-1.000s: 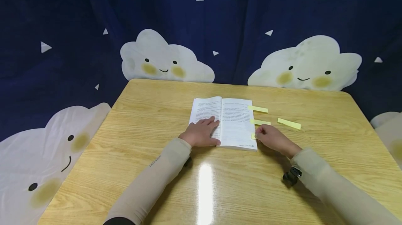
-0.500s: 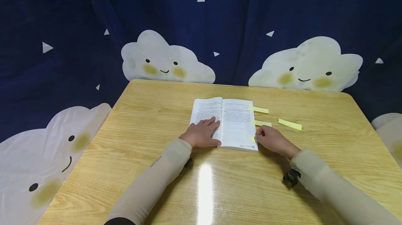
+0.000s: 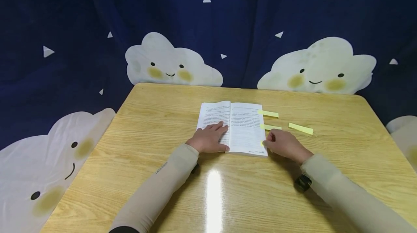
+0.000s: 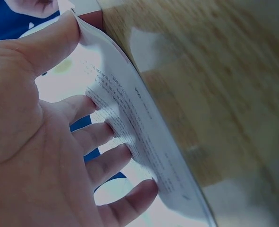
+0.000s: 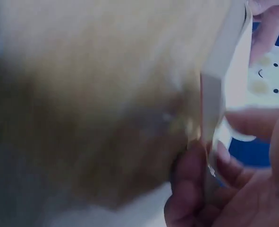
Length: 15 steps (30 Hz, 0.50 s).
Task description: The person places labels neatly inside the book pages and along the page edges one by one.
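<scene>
Book, head view: the book (image 3: pixel 245 121) lies open on the wooden table (image 3: pixel 156 124), print on both pages, cloud-print curtain (image 3: pixel 208 30) behind.
Left hand, head view: the left hand (image 3: pixel 210 139) is flat on the left page, fingers spread, not gripping, just resting there.
Right hand, head view: the right hand (image 3: pixel 283 146) is at the right page's outer edge, fingers bent, pinching the lowest strip (image 3: pixel 262 143). Only a little bit of yellow peeks out past the fingertips.
Other yellow bits, head view: the top strip (image 3: pixel 268 113) and middle strip (image 3: pixel 271 127) overlap that same edge and stick out over the table; the loose strip (image 3: pixel 300 128) lies farther right, clear of the book.
Page, left wrist view: four fingers fanned across the print, thumb near the book's bottom edge.
Book corner, right wrist view: pretty blurry tbh, fingers on both sides of the book's edge.
</scene>
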### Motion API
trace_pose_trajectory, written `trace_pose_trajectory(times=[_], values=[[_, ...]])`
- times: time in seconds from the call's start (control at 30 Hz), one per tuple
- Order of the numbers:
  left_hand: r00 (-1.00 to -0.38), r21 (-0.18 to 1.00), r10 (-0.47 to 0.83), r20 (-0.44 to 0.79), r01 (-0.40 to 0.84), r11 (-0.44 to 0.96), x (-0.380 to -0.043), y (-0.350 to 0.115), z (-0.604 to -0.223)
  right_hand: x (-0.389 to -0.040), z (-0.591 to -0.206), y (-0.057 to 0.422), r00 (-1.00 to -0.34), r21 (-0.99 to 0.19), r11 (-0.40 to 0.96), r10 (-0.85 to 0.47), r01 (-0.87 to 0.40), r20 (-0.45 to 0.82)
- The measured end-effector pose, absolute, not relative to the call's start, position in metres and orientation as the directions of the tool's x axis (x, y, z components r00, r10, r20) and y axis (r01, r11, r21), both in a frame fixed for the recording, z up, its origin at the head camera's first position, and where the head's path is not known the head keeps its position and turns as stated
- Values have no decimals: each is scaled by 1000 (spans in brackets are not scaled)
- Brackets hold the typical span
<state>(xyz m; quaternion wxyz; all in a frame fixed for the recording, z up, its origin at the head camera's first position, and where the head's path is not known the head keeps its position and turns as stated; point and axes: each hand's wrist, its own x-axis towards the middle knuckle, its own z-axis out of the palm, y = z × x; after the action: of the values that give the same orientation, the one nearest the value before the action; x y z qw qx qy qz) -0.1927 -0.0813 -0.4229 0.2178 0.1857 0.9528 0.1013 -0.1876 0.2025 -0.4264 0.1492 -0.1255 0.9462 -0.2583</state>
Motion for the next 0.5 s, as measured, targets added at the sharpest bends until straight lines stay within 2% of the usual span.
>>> trace_pose_trajectory(times=[0.13, 0.27, 0.4, 0.5], values=[[-834, 277, 401, -378, 312, 909, -193, -82, -424, -182, -415, 208, -907, -388, 838, -421, -384, -11], [-836, 275, 401, -376, 313, 909, -193, -83, -423, -174, -409, 211, -829, -209, 803, -539, -559, 148], [-836, 273, 400, -377, 312, 910, -193, -82, -423, -169, -413, 211, -749, -112, 742, -641, -661, 168], [-833, 276, 401, -380, 312, 909, -193, -81, -423, -165, -418, 210, -762, -125, 752, -635, -647, 125]])
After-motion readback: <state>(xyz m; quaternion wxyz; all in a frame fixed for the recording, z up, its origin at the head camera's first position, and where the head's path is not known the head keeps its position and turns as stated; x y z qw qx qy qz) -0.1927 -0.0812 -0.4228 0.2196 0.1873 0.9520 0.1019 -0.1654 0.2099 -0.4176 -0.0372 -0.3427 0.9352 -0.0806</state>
